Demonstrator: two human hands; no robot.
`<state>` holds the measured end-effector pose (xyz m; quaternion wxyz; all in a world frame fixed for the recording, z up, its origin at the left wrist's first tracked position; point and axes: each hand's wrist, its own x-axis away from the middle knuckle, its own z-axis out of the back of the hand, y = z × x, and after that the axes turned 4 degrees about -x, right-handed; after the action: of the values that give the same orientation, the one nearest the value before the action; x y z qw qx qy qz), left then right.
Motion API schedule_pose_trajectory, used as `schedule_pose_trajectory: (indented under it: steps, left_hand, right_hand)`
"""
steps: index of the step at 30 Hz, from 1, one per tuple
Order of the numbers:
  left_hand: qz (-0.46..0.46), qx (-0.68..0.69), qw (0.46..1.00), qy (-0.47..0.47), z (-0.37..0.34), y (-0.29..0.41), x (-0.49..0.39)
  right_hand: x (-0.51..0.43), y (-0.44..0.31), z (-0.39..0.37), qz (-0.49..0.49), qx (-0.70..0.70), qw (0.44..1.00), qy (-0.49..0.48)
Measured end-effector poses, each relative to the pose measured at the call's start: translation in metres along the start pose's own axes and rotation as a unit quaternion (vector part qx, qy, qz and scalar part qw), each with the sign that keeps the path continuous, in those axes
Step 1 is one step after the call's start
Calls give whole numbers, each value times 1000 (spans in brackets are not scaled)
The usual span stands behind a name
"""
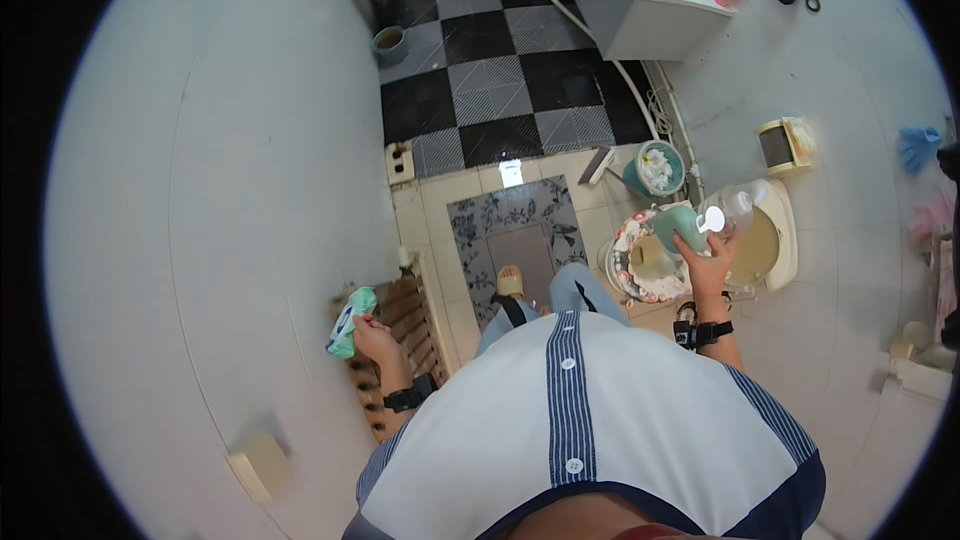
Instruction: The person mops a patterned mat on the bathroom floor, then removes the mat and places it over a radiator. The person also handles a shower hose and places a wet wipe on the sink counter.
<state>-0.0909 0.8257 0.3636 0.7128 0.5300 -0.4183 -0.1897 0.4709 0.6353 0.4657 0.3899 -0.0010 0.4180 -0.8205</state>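
Observation:
On the left, my left hand (379, 341) grips a green soft packet, seemingly of wet wipes (345, 326), above a brown slatted rack (409, 326) by the wall. My right hand (709, 270) is raised over the toilet, its fingers around a pale green bottle with a white cap (675, 227). Right beside that bottle is a clear plastic bottle (724, 206); it seems to be held in the same hand. Beneath them, the toilet seat (634, 281) wears a floral cover, and its lid (780, 240) stands raised. The bottles hide part of the toilet.
A teal bin (637, 184) holding crumpled white paper stands beyond the toilet, with a squeegee head (598, 166) near it. A patterned grey mat (465, 240) lies underfoot. Farther off are checkered floor tiles (487, 37), a small bucket (390, 52) and a washbasin cabinet (660, 22).

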Motion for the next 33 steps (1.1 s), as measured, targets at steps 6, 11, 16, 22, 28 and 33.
schedule_pose_trajectory:
  steps: [6,11,16,22,28,33]
  left_hand:
    - [105,-14,969,-225,-149,45,-46]
    - [66,-67,943,-320,-244,42,-84]
    - [10,-178,932,-316,-315,26,-113]
    - [47,-283,927,-243,-430,49,-115]
    - [32,-271,897,-349,-587,98,-119]
    - [31,-246,884,-396,-685,130,-111]
  right_hand:
    - [-67,3,-61,-70,-129,987,70]
    - [-158,25,-97,-28,-74,992,95]
    - [-305,64,-143,-29,-54,990,130]
    - [-560,119,-207,28,-14,985,170]
    - [-772,173,-266,29,-68,980,185]
    - [-851,202,-301,27,-93,978,187]
